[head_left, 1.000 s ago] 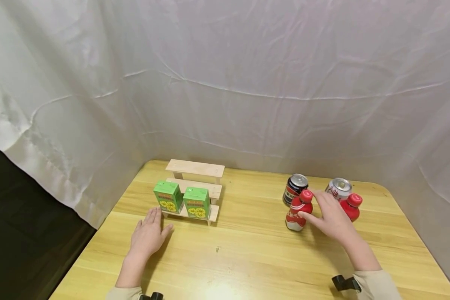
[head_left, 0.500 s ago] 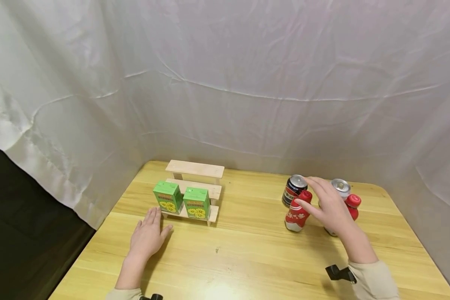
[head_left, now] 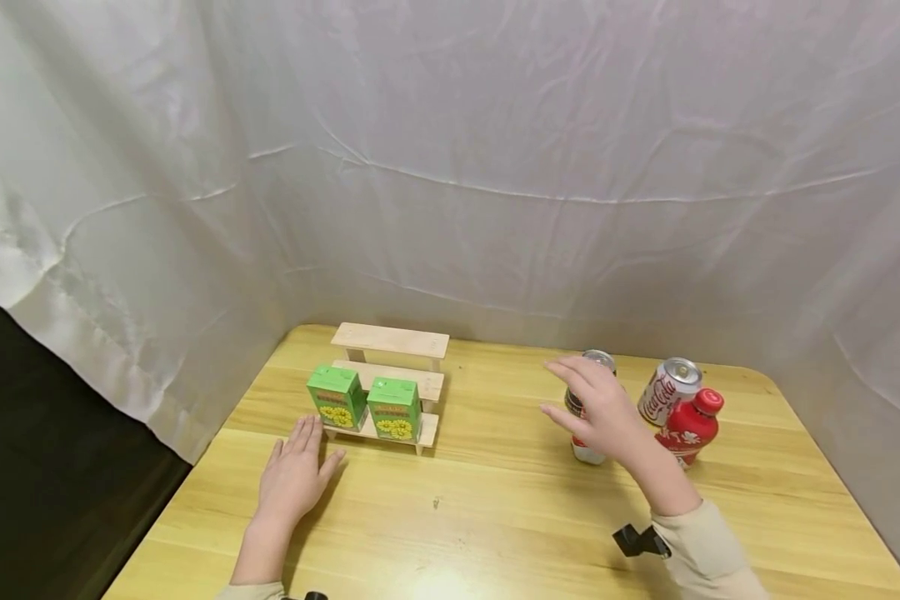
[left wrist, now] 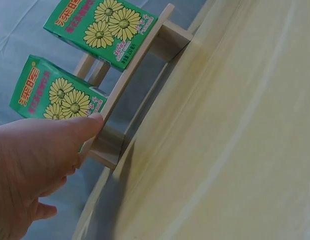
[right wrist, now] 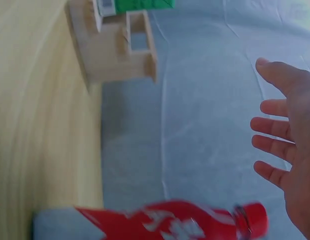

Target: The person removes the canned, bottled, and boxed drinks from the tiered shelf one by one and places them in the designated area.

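Note:
My left hand (head_left: pixel 296 471) lies with straight fingers by the front left corner of a small three-step wooden stand (head_left: pixel 390 339). In the left wrist view its thumb overlaps the shelf end; contact cannot be told. Two green drink cartons (head_left: pixel 336 402) with yellow flowers stand upright on the lowest step. My right hand (head_left: pixel 607 417) hovers, fingers spread and holding nothing. In the head view it hides most of one red-capped bottle (head_left: pixel 588 454) and part of a dark can (head_left: pixel 598 358). The right wrist view shows that red bottle (right wrist: pixel 170 222) below the hand, apart from it.
A silver Coca-Cola can (head_left: pixel 666 393) and a second red bottle (head_left: pixel 690 429) stand right of my right hand. All rests on a wooden table (head_left: pixel 450 533). Pale cloth (head_left: pixel 525 183) hangs behind and at the sides.
My right hand has moved left and away from between the bottles, now passing over the left bottle and uncovering the silver can and right bottle. The left hand stays put.

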{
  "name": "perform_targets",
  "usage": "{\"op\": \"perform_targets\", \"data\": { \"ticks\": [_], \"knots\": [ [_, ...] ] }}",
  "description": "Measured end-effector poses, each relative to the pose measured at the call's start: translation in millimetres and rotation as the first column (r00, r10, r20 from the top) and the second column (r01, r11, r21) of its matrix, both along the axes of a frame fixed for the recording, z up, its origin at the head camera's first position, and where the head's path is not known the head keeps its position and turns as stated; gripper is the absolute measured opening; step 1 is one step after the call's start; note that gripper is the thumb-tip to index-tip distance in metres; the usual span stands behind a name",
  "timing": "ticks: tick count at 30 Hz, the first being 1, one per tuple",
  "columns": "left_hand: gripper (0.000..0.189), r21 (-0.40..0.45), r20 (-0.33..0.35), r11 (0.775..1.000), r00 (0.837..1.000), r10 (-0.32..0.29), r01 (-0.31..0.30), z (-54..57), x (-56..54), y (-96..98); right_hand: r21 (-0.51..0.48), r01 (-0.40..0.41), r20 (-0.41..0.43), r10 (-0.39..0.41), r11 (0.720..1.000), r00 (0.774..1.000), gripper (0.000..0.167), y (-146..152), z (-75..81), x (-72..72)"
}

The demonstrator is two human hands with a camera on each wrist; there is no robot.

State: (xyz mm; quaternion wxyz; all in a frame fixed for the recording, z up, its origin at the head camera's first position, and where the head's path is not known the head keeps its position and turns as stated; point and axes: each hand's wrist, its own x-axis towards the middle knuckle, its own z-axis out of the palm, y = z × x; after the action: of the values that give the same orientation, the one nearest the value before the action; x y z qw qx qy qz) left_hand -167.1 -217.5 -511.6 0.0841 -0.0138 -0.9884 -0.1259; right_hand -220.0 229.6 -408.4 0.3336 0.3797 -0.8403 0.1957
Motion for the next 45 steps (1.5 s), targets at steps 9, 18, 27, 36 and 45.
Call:
{"op": "perform_targets", "data": {
  "ticks": [9,18,27,36,45],
  "knots": [
    [0.074,0.011,-0.024,1.000,1.000,-0.007,0.008,-0.2,3.0,-1.0,0.054,-0.045,0.050,0.042,0.998,0.998,0.054,-29.8,-10.4,0.1],
    [0.073,0.034,-0.021,0.999,1.000,-0.011,0.012,-1.5,4.9,-1.0,0.072,-0.091,0.098,0.084,0.993,0.992,0.054,-62.2,-17.9,-0.2],
    [0.074,0.069,-0.014,0.998,1.000,-0.013,0.014,-4.1,4.7,0.4,0.121,-0.083,0.200,0.058,0.989,0.978,0.055,-98.6,-22.9,1.1],
    [0.075,0.078,0.000,0.997,1.000,-0.017,0.017,-4.7,0.9,-0.3,0.097,-0.075,0.303,0.042,0.992,0.952,0.057,-131.8,-22.1,-1.3],
    [0.074,0.086,0.008,0.996,1.000,-0.016,0.015,-6.7,-0.4,-1.5,0.087,-0.074,0.364,0.037,0.994,0.931,0.060,-158.8,-24.0,-6.3]
  ]
}}
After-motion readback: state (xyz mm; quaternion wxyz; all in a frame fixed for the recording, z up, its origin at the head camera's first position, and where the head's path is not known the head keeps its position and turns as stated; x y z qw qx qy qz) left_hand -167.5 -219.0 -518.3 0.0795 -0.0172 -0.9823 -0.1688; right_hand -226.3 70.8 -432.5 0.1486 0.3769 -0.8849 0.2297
